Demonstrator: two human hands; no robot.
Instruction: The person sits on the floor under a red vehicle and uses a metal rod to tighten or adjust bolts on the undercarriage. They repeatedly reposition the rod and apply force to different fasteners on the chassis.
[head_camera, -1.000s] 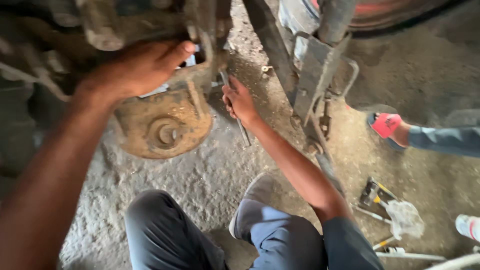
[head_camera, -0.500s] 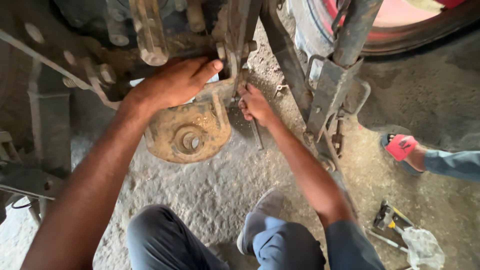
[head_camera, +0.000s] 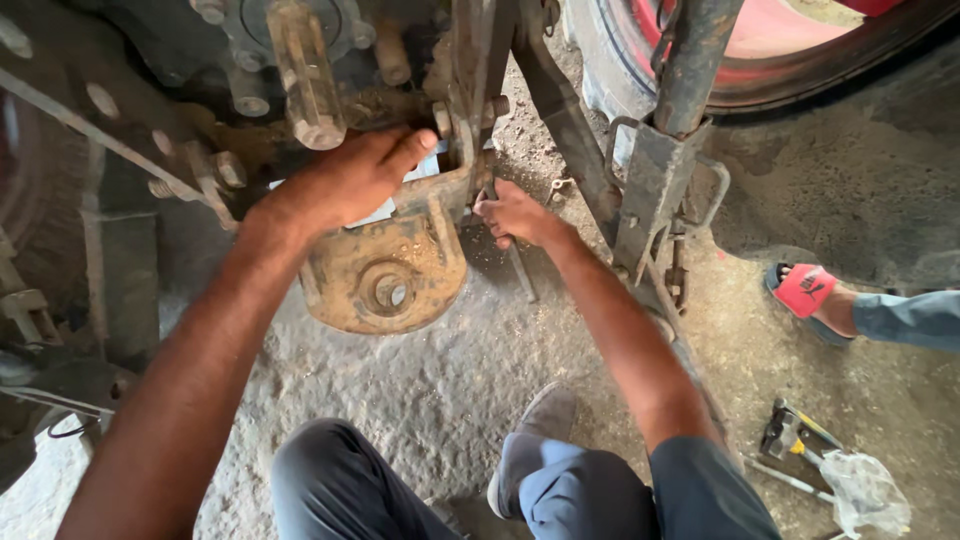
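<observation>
My left hand (head_camera: 345, 180) lies flat on top of a rusty drawbar bracket (head_camera: 385, 275) at the rear of a tractor, fingers reaching toward a bolt (head_camera: 440, 118). My right hand (head_camera: 515, 213) is closed around a slim metal wrench (head_camera: 520, 270) just right of the bracket, beside a vertical steel plate (head_camera: 468, 90). The wrench's lower end hangs toward the ground; its upper end is hidden by my fingers. A splined shaft (head_camera: 300, 70) sticks out above my left hand.
A dark lift arm (head_camera: 655, 180) and a large tyre with a red rim (head_camera: 760, 60) stand to the right. Another person's foot in a red sandal (head_camera: 805, 290) rests at far right. Tools and a plastic bag (head_camera: 830, 465) lie on the dirt floor. My knees (head_camera: 330, 480) are below.
The view has shifted so the bracket and both hands sit lower and more to the right in frame. Both hands keep their places on the bracket and wrench.
</observation>
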